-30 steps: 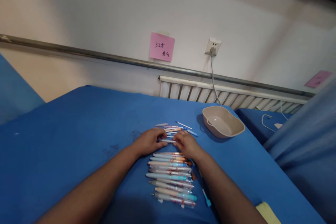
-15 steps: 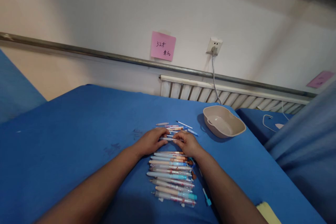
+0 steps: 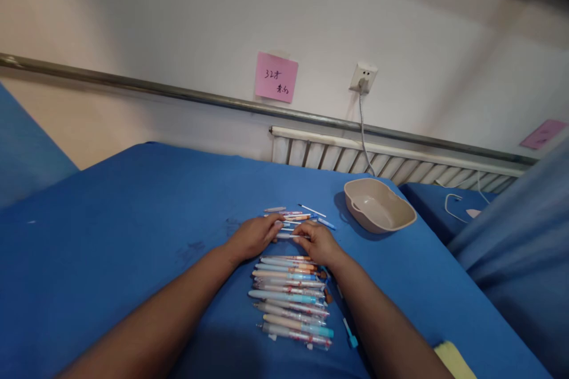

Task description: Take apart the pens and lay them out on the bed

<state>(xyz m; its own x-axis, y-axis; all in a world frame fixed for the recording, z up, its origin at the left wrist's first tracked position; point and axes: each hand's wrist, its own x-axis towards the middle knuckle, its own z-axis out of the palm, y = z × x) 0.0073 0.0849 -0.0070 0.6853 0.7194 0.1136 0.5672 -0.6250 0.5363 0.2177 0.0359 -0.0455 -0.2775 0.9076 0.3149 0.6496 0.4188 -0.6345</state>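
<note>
Thumb and fingers of the left hand (image 3: 253,239) have shifted forward and nearly together, grip unclear, while the right hand (image 3: 319,243) pinches the slim pen (image 3: 285,236), apparently now its main support, just beyond the row of pens (image 3: 284,296).

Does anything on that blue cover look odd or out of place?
Two things, perhaps. Dark smudges mark the blue cover left of the left hand; whether stains or damp, I can't tell. Also, a small turquoise piece lies aslant, right of the row of pens, which lie neatly side by side.
</note>
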